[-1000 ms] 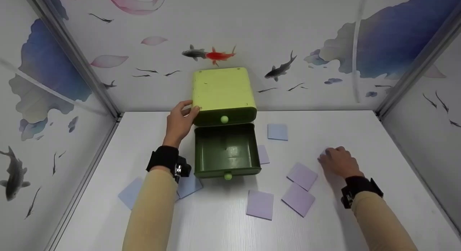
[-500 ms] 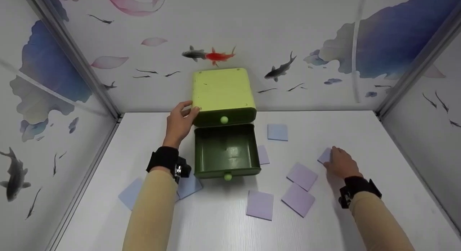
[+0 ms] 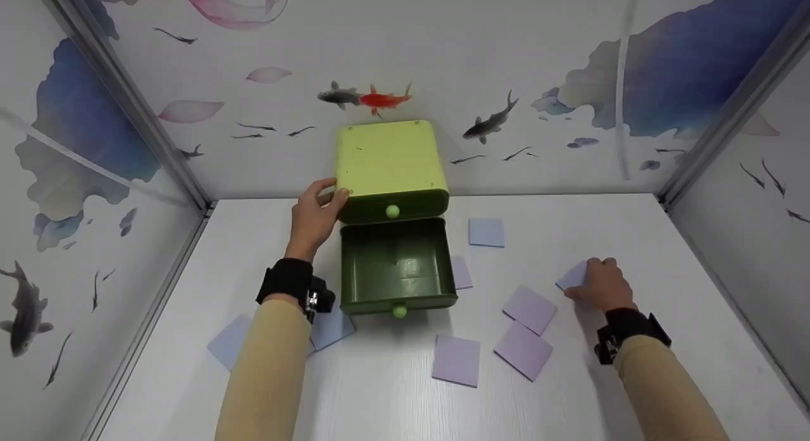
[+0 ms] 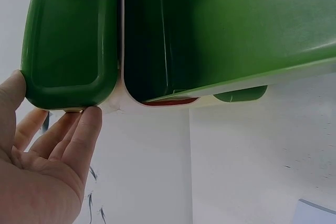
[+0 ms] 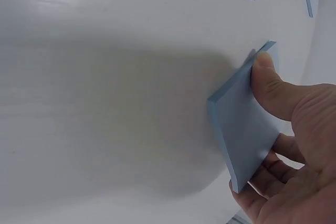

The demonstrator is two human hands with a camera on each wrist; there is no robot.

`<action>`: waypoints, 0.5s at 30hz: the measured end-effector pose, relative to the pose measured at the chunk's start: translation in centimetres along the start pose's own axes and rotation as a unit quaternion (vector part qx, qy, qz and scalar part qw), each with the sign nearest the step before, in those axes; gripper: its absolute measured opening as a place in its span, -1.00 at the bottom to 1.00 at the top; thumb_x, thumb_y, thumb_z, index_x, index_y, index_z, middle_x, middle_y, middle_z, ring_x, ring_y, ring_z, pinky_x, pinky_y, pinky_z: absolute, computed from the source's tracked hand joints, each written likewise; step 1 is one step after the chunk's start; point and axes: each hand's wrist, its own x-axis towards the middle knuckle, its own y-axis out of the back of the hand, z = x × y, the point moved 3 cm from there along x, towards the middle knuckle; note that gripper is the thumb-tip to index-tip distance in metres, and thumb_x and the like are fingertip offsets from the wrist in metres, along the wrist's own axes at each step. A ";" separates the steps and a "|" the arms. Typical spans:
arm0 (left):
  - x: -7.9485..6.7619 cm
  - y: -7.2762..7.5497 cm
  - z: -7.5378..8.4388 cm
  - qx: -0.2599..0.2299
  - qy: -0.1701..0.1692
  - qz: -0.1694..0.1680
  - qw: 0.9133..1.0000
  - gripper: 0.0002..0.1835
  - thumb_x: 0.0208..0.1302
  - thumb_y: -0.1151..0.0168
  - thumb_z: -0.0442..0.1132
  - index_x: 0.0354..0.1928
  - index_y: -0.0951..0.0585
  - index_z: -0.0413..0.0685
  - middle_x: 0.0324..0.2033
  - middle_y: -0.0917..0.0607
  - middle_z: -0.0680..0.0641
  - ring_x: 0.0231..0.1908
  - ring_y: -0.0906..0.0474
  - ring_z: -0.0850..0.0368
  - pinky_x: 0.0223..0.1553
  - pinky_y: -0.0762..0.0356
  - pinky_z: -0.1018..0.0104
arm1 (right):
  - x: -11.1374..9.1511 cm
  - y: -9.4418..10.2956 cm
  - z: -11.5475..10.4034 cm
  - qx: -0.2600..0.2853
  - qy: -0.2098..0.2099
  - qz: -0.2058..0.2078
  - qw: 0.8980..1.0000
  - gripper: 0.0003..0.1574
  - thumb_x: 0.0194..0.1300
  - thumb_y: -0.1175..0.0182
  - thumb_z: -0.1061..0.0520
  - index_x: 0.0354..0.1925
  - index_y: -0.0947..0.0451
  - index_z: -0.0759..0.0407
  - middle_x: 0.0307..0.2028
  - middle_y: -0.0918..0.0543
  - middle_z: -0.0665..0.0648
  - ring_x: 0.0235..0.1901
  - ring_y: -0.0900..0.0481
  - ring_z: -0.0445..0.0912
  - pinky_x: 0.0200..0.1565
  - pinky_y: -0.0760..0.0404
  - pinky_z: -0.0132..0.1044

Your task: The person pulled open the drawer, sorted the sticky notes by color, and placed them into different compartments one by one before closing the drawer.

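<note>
My left hand [image 3: 314, 216] holds the front left corner of a green drawer box [image 3: 390, 157], thumb at the top edge and fingers against its side in the left wrist view. The upper drawer [image 3: 364, 208] is pushed in. The lower drawer [image 3: 396, 264] is pulled out, with nothing visible inside. At the right of the table my right hand [image 3: 604, 286] pinches a thin square pad [image 3: 573, 276]. From above the pad looks purple, but its face and edges are blue in the right wrist view, where the thumb lies on that face and the fingers at the lower edge [image 5: 247, 124].
Two touching purple pads [image 3: 531, 309] lie left of my right hand. Another purple pad [image 3: 455, 360] lies nearer the front, and one [image 3: 462, 273] is partly behind the drawer. Blue pads [image 3: 486, 232] lie right of the box and under the left forearm. Printed walls enclose the table.
My right hand has shifted slightly right across its pad, uncovering more of it, and now pinches its right part. My left hand and the drawer box stay in place.
</note>
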 end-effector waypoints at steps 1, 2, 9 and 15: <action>0.0 0.0 0.0 0.000 0.002 0.000 1.000 -0.46 0.40 -0.13 0.07 0.35 -0.40 0.09 0.25 -0.54 -0.21 0.27 -0.48 -0.02 0.22 -0.46 0.04 | 0.0 0.0 0.0 0.001 0.000 0.006 1.000 0.00 0.13 -0.39 -0.05 0.19 -0.22 0.67 0.04 -0.31 0.68 -0.01 -0.43 0.42 -0.01 -0.50 0.26; 0.0 0.0 0.0 0.000 0.004 0.000 1.000 -0.46 0.40 -0.13 0.07 0.35 -0.40 0.09 0.26 -0.53 -0.21 0.27 -0.47 -0.03 0.22 -0.46 0.04 | 0.0 0.1 0.0 0.000 0.002 0.012 1.000 0.00 0.12 -0.39 -0.06 0.18 -0.23 0.68 0.03 -0.32 0.68 -0.01 -0.43 0.42 -0.01 -0.51 0.25; -0.1 0.0 0.0 -0.003 0.001 -0.003 1.000 -0.46 0.41 -0.11 0.07 0.36 -0.39 0.09 0.27 -0.52 -0.21 0.28 -0.47 -0.03 0.21 -0.48 0.04 | 0.1 0.1 0.1 0.000 0.014 0.036 0.999 -0.10 0.08 -0.44 -0.02 0.06 -0.32 0.66 -0.12 -0.54 0.62 -0.15 -0.57 0.37 -0.18 -0.59 0.14; 0.0 0.0 0.0 0.000 -0.001 -0.002 1.000 -0.46 0.41 -0.11 0.07 0.35 -0.40 0.10 0.27 -0.52 -0.21 0.29 -0.46 -0.04 0.25 -0.44 0.04 | -0.2 0.1 0.4 0.003 -0.004 0.056 0.998 -0.34 0.18 -0.33 0.15 0.11 -0.39 0.56 -0.07 -0.59 0.57 -0.15 -0.61 0.36 -0.22 -0.61 0.14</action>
